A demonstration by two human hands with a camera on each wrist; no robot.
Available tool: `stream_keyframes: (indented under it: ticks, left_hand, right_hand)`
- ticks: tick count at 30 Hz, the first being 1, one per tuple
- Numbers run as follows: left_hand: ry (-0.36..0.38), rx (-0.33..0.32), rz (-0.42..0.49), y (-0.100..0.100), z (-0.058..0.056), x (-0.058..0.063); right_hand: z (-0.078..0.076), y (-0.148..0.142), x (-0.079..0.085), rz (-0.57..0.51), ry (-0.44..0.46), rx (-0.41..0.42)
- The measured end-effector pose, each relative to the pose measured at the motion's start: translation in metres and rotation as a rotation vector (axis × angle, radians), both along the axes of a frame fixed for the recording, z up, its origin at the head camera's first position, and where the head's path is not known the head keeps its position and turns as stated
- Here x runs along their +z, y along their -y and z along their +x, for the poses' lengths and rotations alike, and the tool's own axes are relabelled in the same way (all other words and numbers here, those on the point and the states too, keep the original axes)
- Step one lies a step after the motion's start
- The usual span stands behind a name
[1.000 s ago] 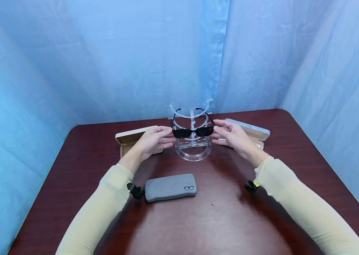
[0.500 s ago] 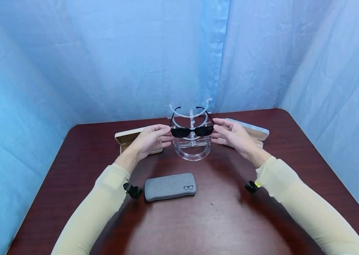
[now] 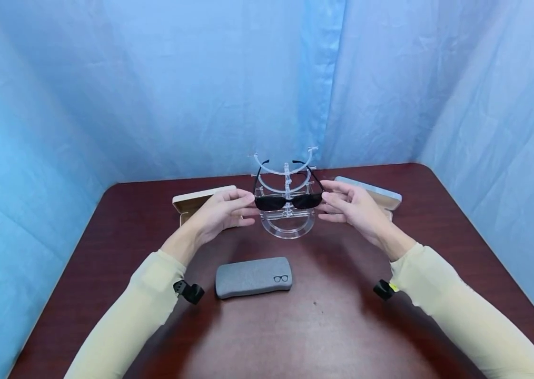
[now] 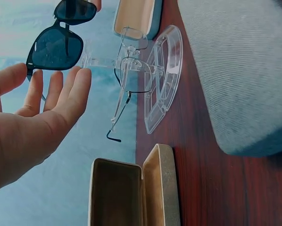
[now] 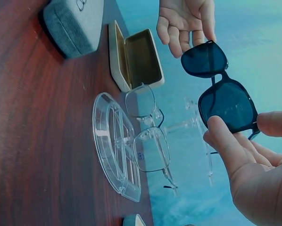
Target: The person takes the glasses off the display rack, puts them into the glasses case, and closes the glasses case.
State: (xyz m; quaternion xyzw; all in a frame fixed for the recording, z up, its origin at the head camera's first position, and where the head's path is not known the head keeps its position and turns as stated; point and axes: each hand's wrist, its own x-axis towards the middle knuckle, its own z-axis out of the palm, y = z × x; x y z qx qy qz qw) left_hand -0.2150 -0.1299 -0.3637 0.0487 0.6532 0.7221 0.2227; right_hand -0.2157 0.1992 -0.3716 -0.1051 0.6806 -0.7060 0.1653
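A pair of black sunglasses (image 3: 270, 203) is held level in front of a clear plastic eyewear stand (image 3: 288, 231), its temples unfolded and pointing back toward the stand. My left hand (image 3: 221, 210) pinches one end of the frame by the hinge, thumb against forefinger. At the opposite end my right hand (image 3: 357, 213) pinches the other hinge corner, as the right wrist view shows with the dark lens (image 5: 228, 106) beside the fingers. Lower on the stand sits a pair of thin wire-framed glasses (image 5: 150, 150), mostly hidden behind the sunglasses in the head view.
A closed grey glasses case (image 3: 253, 277) lies on the dark red table (image 3: 324, 337) nearer to me. Open cases stand either side of the stand: a beige one (image 3: 193, 201) at left, a blue-grey one (image 3: 381, 195) at right, both partly behind my hands. Blue curtains (image 3: 200, 79) surround the table.
The sunglasses have come slightly lower and toward me, away from the stand's upper arms. Both hands keep their pinch and my forearms have spread a little outward.
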Motion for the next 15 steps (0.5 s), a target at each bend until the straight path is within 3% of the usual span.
stream_keyframes:
  ticks: [9,15]
  left_hand:
    - [-0.056,-0.101,-0.010,0.009,0.027,-0.001]
    - [-0.076,-0.132,-0.029,0.018,0.045,-0.002]
  right_hand:
    - [0.026,-0.003,0.001,0.023,-0.018,0.025]
    - [0.043,-0.001,0.001,0.048,-0.026,0.055]
